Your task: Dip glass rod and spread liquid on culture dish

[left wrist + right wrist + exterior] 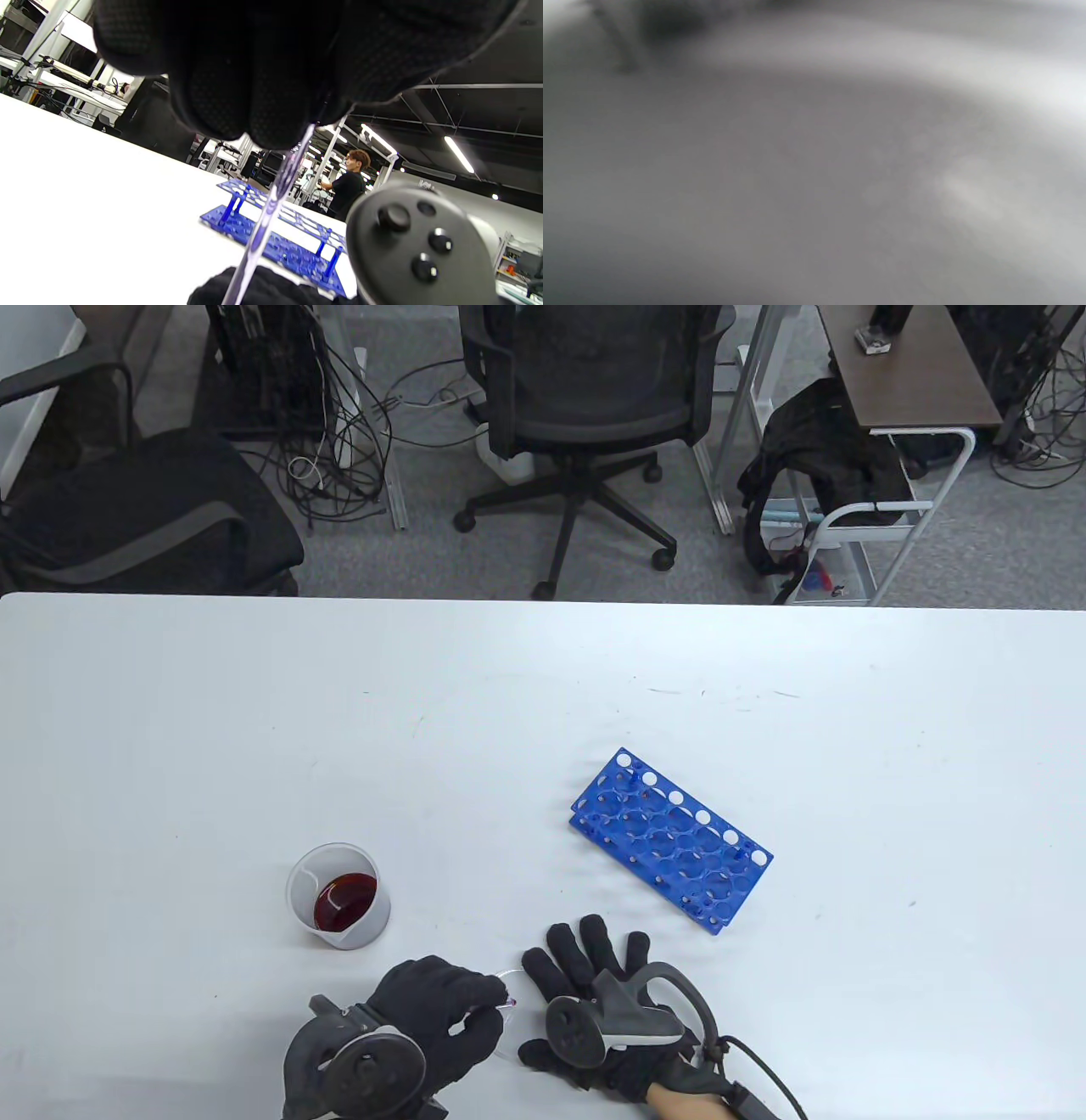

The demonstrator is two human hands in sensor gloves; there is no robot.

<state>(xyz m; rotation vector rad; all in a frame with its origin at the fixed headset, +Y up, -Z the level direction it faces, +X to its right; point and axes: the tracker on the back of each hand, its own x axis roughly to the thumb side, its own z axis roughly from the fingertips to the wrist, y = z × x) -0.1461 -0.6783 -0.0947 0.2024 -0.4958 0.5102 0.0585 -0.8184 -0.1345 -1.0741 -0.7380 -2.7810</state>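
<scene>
Two gloved hands, left hand (441,1010) fingers pinching glass rod (271,207), right hand (602,993) fingers spread flat beside culture dish (509,984)

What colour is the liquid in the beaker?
Dark red liquid in the beaker, clearest in the table view.

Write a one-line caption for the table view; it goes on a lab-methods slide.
Left hand pinches a glass rod over a culture dish steadied by the right hand.

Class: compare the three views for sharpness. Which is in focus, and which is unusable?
Table view: sharp, evenly lit, beaker and blue rack crisp. Left wrist view: left hand a dark close mass, glass rod smeared, rack clear. Right wrist view: grey blur throughout, nothing identifiable.
</scene>
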